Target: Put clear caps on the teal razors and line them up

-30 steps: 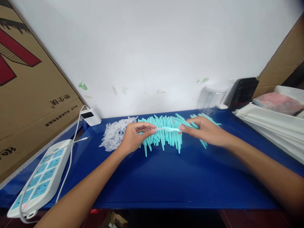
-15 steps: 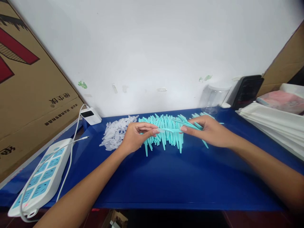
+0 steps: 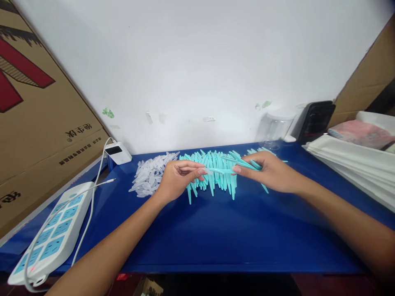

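Note:
My left hand (image 3: 182, 176) pinches a small translucent plastic cap (image 3: 208, 170) between thumb and fingers. The cap meets the tip of a slim turquoise stick (image 3: 222, 170), shaped like an eyebrow razor; whether it is fully over the tip I cannot tell. The stick's other end is between the thumb and fingers of my right hand (image 3: 262, 170), which also holds several more turquoise sticks (image 3: 237, 159) fanned out. Under and behind my hands lies a row of turquoise sticks (image 3: 212, 183). Left of them is a heap of translucent caps (image 3: 148, 176).
More turquoise sticks (image 3: 262, 149) lie behind my right hand. A clear jar (image 3: 276, 129), a black phone-like object (image 3: 316, 120) and stacked white trays (image 3: 354, 160) stand right. A power strip (image 3: 52, 234), cable, white device (image 3: 119, 153) and cardboard box (image 3: 61, 102) are left.
The cap and the stick between my hands are now in a straighter line. Both hands keep their grip and nearly the same place; the view has shifted slightly.

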Available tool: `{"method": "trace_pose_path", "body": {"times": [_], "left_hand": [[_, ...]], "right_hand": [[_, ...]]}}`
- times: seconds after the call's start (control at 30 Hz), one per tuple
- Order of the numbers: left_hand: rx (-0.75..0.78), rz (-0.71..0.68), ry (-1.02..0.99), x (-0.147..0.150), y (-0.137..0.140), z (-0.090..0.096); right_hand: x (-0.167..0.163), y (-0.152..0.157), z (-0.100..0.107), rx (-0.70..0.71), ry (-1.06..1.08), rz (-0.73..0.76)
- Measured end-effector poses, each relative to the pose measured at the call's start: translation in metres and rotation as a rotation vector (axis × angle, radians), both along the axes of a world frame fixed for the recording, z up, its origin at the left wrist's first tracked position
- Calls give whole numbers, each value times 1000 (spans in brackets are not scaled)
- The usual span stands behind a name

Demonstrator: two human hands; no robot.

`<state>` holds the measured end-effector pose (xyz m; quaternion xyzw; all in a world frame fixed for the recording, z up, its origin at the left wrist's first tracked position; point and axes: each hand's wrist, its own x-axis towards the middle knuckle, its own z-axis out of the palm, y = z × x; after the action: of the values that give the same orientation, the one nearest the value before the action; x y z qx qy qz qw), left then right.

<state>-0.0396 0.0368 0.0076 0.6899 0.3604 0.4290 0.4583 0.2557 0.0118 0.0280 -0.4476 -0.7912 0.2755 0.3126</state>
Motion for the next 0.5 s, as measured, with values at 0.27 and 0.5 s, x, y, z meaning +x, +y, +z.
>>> {"method": "trace_pose_path", "body": {"times": [0.27,0.5], "left_hand": [[-11,7,-28,1,0,1],[-91,3,-40,13,-14,-2]], "right_hand": [[-2,-2,1,-7,-9,13],[-24,-14,-5,-9,64,8]]}}
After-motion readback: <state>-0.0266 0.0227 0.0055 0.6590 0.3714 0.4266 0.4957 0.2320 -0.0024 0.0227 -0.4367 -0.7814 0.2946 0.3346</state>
